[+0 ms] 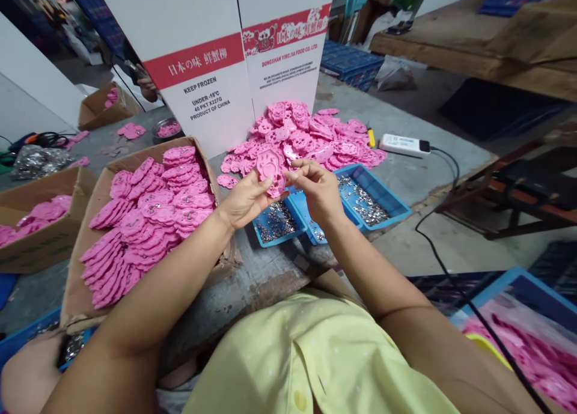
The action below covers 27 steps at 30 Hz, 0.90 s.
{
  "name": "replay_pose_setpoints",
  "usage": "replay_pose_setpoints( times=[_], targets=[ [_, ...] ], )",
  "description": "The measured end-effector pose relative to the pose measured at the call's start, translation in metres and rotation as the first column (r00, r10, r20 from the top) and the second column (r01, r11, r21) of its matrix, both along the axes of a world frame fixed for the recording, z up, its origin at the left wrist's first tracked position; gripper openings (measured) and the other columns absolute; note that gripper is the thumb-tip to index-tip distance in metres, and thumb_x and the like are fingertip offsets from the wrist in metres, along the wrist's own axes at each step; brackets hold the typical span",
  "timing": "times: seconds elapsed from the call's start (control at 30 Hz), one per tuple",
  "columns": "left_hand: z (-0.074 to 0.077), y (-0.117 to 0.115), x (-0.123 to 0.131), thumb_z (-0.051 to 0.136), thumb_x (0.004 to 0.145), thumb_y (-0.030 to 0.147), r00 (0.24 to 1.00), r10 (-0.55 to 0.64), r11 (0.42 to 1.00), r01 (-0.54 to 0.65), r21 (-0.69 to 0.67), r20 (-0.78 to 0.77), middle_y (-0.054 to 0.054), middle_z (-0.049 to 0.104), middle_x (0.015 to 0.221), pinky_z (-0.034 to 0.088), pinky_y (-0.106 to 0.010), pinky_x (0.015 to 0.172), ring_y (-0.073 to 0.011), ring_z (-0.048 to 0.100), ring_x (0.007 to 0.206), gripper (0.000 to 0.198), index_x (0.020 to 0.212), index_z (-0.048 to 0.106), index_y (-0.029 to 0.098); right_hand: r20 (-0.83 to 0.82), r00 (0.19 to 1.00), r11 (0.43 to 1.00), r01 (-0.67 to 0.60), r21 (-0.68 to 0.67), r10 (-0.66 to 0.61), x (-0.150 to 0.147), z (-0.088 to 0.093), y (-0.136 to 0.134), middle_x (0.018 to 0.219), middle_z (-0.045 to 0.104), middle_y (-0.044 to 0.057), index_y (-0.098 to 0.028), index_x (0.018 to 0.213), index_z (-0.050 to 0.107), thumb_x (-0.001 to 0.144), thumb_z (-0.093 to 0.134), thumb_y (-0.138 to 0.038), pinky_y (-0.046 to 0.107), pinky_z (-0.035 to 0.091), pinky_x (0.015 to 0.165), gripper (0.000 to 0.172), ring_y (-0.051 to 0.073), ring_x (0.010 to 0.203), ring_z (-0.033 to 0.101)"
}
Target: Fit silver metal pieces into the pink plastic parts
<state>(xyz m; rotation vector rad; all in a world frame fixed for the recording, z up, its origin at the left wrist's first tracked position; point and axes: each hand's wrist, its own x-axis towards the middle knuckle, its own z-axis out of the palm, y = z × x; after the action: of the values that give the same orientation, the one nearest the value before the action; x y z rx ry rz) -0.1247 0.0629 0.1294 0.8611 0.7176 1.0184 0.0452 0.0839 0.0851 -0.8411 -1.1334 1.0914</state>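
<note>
A pink moulded plastic piece (270, 163) with a raised rim and small holes is upright in my left hand (247, 199), gripped between thumb and fingers. My right hand (319, 190) pinches at the right edge of this piece; whatever its fingertips hold is too small to make out. Below the hands sit blue trays of small shiny metal parts, one on the left (277, 222), a partly hidden middle one (315, 232) and one on the right (367, 197). Just behind the hands rises a loose heap of similar pink pieces (311, 134).
To the left, a cardboard box (72, 282) holds stacked pink pieces. A white printed carton (211, 59) stands behind. A white power strip (404, 145) with a black cable lies at right. A second cardboard box (40, 246) is far left; a blue crate (518, 276) is lower right.
</note>
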Motion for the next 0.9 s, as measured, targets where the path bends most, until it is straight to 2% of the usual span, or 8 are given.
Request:
replay_pose_setpoints(
  times=[0.1,0.17,0.23,0.4,0.57,0.7,0.9],
  targets=[
    [-0.005,0.002,-0.003,0.093,0.073,0.019,0.999,-0.05,0.995,0.05,0.083,0.006,-0.004,0.075,0.124,0.057,-0.049,0.111,-0.0257,0.071,0.122,0.077,0.142,0.06,0.031,-0.083,0.996,1.0,0.011,-0.008,-0.012,-0.002,0.007,-0.004,0.099,0.065,0.006,-0.025,0.065,0.07,0.068,0.094,-0.049,0.051,0.055,0.108,0.034,0.03,0.123,0.062],
    [-0.009,0.003,-0.004,0.097,0.067,0.022,0.999,-0.052,0.988,0.052,0.146,-0.005,-0.004,0.073,0.124,0.055,-0.051,0.114,-0.0261,0.07,0.122,0.082,0.141,0.06,0.031,-0.149,0.989,1.0,0.011,-0.016,-0.013,-0.004,0.009,-0.008,0.108,0.066,0.006,-0.024,0.063,0.069,0.065,0.096,-0.046,0.052,0.054,0.11,0.035,0.029,0.118,0.065],
    [-0.015,0.005,-0.004,0.099,0.065,0.024,1.0,-0.01,0.969,0.017,0.247,-0.029,-0.002,0.072,0.122,0.054,-0.048,0.116,-0.0246,0.069,0.123,0.077,0.133,0.063,0.03,-0.165,0.986,1.0,0.021,-0.015,-0.023,-0.007,0.01,-0.013,0.111,0.067,0.005,-0.023,0.061,0.067,0.066,0.095,-0.044,0.054,0.052,0.113,0.035,0.029,0.119,0.066],
    [-0.026,0.01,-0.002,0.101,0.063,0.025,0.993,0.097,0.883,-0.057,0.465,-0.063,-0.002,0.072,0.124,0.05,-0.045,0.119,-0.0235,0.068,0.126,0.065,0.117,0.065,0.028,-0.105,0.994,1.0,-0.002,0.006,0.003,-0.016,0.008,-0.021,0.109,0.072,0.005,-0.025,0.061,0.065,0.075,0.089,-0.045,0.054,0.044,0.119,0.034,0.03,0.134,0.057],
    [-0.03,0.015,-0.003,0.101,0.065,0.026,0.993,0.097,0.827,-0.04,0.56,-0.072,-0.003,0.073,0.126,0.048,-0.047,0.12,-0.0252,0.067,0.13,0.064,0.118,0.064,0.029,-0.095,0.995,1.0,0.01,0.004,-0.009,-0.021,0.008,-0.022,0.122,0.071,0.005,-0.025,0.062,0.068,0.075,0.088,-0.042,0.056,0.039,0.121,0.029,0.03,0.137,0.055],
    [-0.033,0.018,-0.005,0.101,0.065,0.026,0.995,0.078,0.805,-0.022,0.593,-0.07,-0.003,0.072,0.129,0.045,-0.051,0.122,-0.0272,0.064,0.135,0.065,0.119,0.065,0.031,-0.082,0.997,1.0,-0.011,-0.019,0.009,-0.022,0.01,-0.021,0.13,0.07,0.005,-0.024,0.061,0.069,0.072,0.087,-0.034,0.057,0.035,0.124,0.024,0.032,0.14,0.053],
    [-0.042,0.021,-0.009,0.1,0.067,0.029,0.986,0.13,0.778,-0.035,0.627,-0.106,-0.004,0.067,0.131,0.051,-0.046,0.114,-0.0257,0.064,0.131,0.066,0.122,0.064,0.032,-0.112,0.992,0.998,-0.064,-0.014,0.062,-0.023,0.016,-0.024,0.12,0.075,0.006,-0.025,0.058,0.069,0.073,0.082,-0.027,0.055,0.034,0.125,0.02,0.031,0.137,0.055]
  ],
)
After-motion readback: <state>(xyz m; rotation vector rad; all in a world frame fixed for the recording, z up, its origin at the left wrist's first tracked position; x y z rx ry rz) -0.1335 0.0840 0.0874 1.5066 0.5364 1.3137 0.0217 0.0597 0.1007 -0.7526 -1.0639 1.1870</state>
